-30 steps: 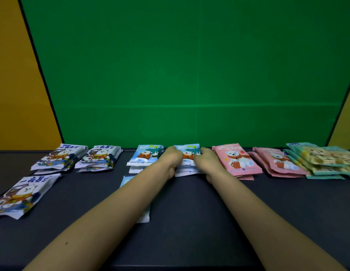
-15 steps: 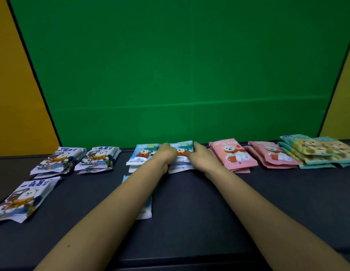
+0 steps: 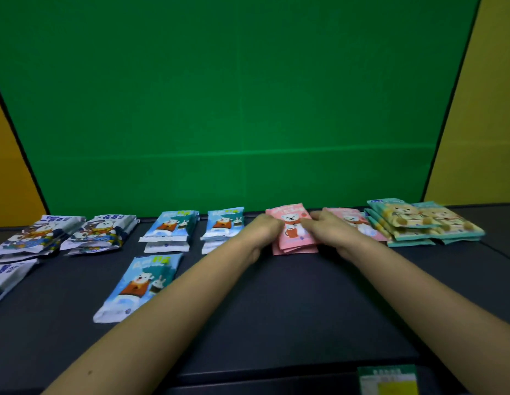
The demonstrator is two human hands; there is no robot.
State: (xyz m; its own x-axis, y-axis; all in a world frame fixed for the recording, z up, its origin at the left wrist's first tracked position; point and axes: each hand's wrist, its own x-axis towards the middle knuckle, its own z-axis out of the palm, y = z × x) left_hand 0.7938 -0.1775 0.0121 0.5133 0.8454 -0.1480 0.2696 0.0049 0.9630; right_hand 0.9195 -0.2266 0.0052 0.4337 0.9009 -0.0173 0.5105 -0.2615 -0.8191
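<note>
counting across the dark surface, with the green screen at twelve o'clock and the person at six, i see two pink piles, two blue piles plus one loose blue packet, two white-and-navy piles plus one more packet of that kind, and two teal piles.

the near pink pile is the one in hand. it lies flat at about twelve o'clock, close to the far edge. i can make out at least two packets in it, but not the exact number. the far pink pile sits just beside it toward one o'clock, partly hidden by the right hand. the first teal pile and the second teal pile overlap at two o'clock. the first blue pile and the second blue pile lie side by side at eleven o'clock. the loose blue packet lies alone, nearer the person. the first white pile and the second white pile are at ten o'clock, and the edge packet is cut off at nine.

both bare forearms reach straight out and converge. the left hand is knuckles up, its fingers curled onto the near pink pile's nine o'clock edge. the right hand pinches its three o'clock edge. both hands are clamped on the same pile from opposite sides, with the bear print showing between them.

a green-and-yellow label lies at five o'clock.
</note>
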